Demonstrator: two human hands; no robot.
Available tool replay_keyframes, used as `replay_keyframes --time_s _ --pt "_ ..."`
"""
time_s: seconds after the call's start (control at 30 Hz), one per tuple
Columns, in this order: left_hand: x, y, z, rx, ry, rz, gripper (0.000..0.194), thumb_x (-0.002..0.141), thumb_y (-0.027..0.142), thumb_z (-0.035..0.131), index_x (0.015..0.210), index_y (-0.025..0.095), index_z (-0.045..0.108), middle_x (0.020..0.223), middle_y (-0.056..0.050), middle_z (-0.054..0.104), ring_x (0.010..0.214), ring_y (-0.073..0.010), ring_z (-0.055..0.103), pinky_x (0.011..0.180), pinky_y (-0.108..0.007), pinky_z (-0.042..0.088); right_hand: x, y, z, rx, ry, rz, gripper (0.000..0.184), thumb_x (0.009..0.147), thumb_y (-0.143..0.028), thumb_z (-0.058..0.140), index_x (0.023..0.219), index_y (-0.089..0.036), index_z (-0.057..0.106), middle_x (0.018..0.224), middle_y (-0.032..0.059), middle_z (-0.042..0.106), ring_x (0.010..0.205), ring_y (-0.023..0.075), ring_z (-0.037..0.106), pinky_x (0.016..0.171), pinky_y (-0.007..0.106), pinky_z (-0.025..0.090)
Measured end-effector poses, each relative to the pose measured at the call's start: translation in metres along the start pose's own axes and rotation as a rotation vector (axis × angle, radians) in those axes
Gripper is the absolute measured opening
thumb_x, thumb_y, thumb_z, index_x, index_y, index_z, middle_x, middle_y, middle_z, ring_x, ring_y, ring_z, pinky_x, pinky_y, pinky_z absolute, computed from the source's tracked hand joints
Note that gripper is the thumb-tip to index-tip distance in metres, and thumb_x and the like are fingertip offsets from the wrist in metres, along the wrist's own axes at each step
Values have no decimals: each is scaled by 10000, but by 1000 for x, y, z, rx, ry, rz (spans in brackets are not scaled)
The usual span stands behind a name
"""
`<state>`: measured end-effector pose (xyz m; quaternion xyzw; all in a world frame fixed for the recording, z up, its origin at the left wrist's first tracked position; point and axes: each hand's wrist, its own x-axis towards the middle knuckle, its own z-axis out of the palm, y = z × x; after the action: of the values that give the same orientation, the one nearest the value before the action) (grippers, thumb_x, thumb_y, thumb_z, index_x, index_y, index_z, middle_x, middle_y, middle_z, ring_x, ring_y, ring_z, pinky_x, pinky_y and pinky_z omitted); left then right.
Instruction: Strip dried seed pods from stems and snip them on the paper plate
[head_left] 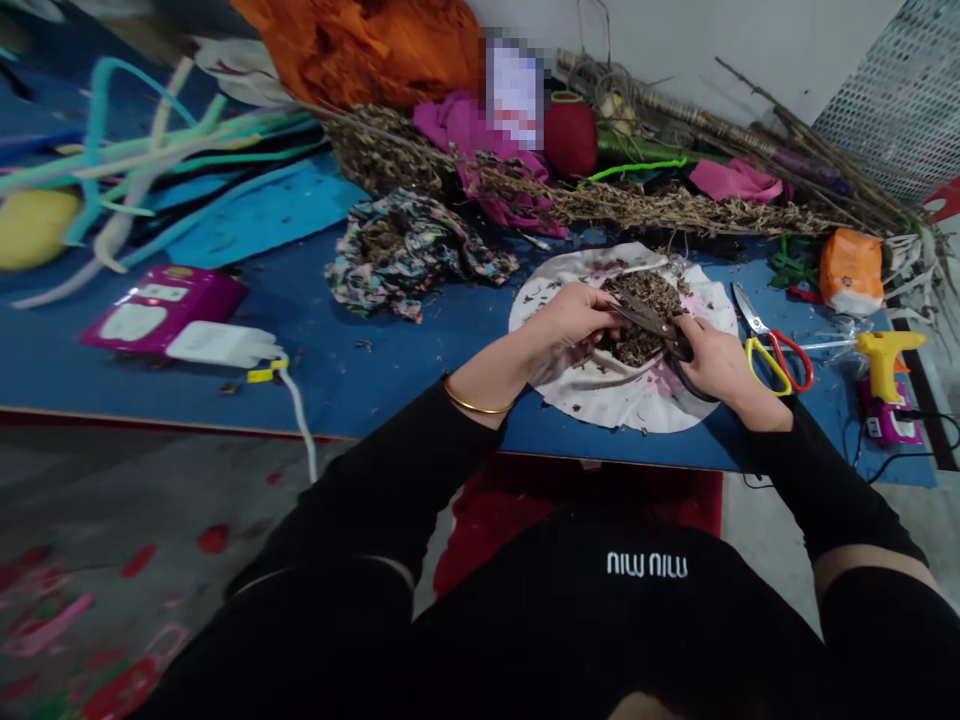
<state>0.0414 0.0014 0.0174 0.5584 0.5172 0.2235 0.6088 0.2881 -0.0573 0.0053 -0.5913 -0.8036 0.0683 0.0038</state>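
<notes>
On the blue table lies a round white cloth (pixel 555 385) with pinkish stains and a heap of brown dried plant bits (pixel 652 290) in its middle. My right hand (pixel 709 355) grips dark-handled scissors (pixel 645 318), whose blades point left across the heap. At the left side of the heap, my left hand (pixel 574 315) has its fingers pinched together by the blade tips. What lies between those fingers is too small to make out. Just right of the cloth is a second pair of scissors (pixel 772 340) with red and yellow handles.
A crumpled floral cloth (pixel 412 250) with dried bits lies to the left. Farther left are a purple package (pixel 165 305) and a white glove (pixel 225 342). Dried stalks (pixel 705 212) line the back. A yellow glue gun (pixel 885 355) and an orange packet (pixel 851 270) are at right.
</notes>
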Motion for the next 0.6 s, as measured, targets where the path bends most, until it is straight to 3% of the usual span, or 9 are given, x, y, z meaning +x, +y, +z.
replay_keyframes --time_s 0.37,0.6 --pt "5 -8 -7 -4 -65 8 176 888 241 847 741 167 786 673 -61 699 501 -70 489 489 -250 363 0 -4 -2 -17 -33 48 532 956 -327 481 1441 -143 602 1291 209 718 968 318 702 740 368 440" --pt "-1 3 -5 -13 -28 -11 152 923 98 757 781 143 789 690 -57 701 490 -69 490 513 -265 385 1 -1 -2 -4 -18 56 530 932 -326 491 1412 -142 617 1281 200 725 996 332 711 737 365 446"
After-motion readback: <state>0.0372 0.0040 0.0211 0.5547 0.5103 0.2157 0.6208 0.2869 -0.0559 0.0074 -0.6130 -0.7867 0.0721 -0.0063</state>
